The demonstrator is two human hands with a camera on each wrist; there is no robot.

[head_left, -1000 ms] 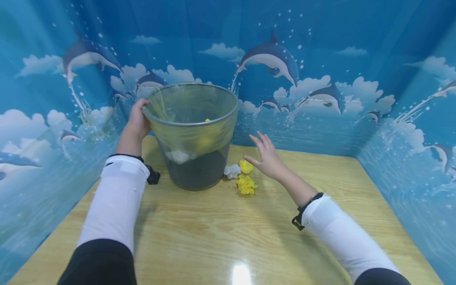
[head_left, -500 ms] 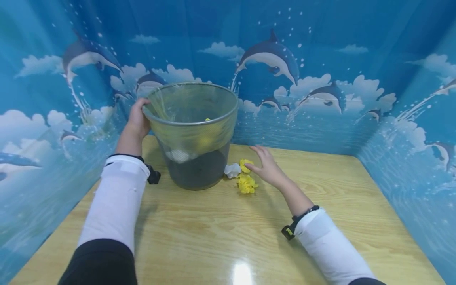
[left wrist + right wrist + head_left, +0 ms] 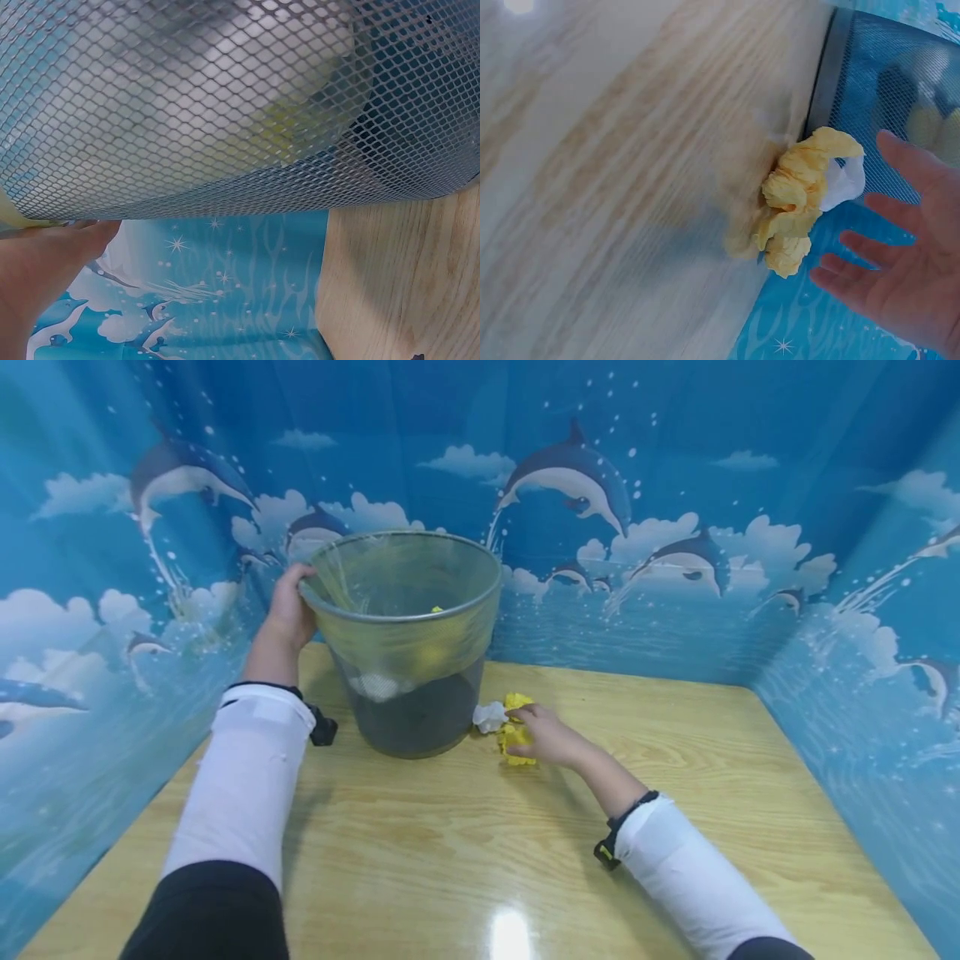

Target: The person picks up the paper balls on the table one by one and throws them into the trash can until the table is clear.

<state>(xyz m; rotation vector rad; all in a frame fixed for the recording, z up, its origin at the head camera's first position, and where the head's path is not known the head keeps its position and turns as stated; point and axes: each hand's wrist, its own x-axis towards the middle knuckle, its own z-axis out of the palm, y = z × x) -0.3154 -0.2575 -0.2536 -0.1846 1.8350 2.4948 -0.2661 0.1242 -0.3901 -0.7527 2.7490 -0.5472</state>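
A grey mesh wastebasket [image 3: 412, 722] stands upright on the table, lined with a thin, see-through yellowish bag. My left hand [image 3: 291, 608] grips its rim on the left side; in the left wrist view the fingers of that hand [image 3: 60, 255] meet the rim. Beside the basket's base lie a crumpled white paper ball [image 3: 489, 717] and two crumpled yellow paper balls, a rear one [image 3: 517, 701] and a front one [image 3: 513, 745]. Over the yellow balls reaches my right hand [image 3: 553, 739], partly covering them. The right wrist view shows its fingers [image 3: 870, 247] spread, with a gap to the paper.
Through the mesh, white and yellow crumpled pieces show inside the basket. A wooden tabletop [image 3: 420, 852] lies under everything. Blue dolphin-print sheeting [image 3: 675, 635] walls off the back and both sides.
My right hand has come down and to the left, from behind and right of the paper balls to over the yellow ones. The left hand and the wastebasket have stayed put.
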